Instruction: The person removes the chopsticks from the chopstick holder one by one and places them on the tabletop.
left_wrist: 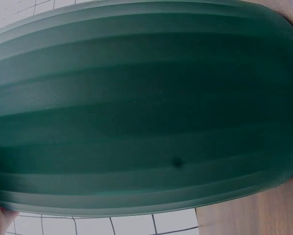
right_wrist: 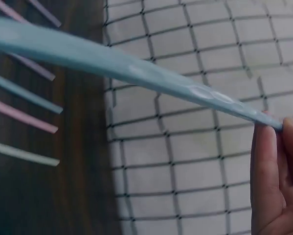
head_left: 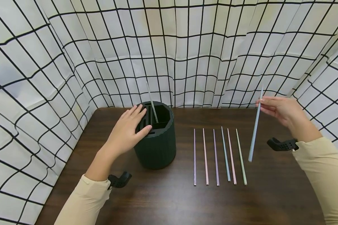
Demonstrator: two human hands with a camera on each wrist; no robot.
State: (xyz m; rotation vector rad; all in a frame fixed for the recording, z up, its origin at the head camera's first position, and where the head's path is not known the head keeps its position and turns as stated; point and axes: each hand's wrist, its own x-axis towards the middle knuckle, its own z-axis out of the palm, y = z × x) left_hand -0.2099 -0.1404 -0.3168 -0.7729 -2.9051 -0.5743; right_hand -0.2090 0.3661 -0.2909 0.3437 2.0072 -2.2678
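In the head view my left hand (head_left: 127,129) rests on top of a dark green utensil holder (head_left: 157,153), fingers extended over its slotted side. One pale chopstick (head_left: 152,103) leans upright in the holder's open compartment. My right hand (head_left: 283,112), at the right, pinches a light blue chopstick (head_left: 255,128) near its upper, thinner end, and the thicker end hangs downward. The right wrist view shows the pinch by thumb and fingers (right_wrist: 266,166) at the chopstick's tip. The holder's ribbed wall (left_wrist: 136,107) fills most of the left wrist view.
Several chopsticks in purple, pink, blue and green, among them a green chopstick (head_left: 241,157), lie side by side between the holder and my right hand. They rest on a dark wooden table (head_left: 163,200). A white curtain with black grid lines (head_left: 186,47) surrounds the back and sides.
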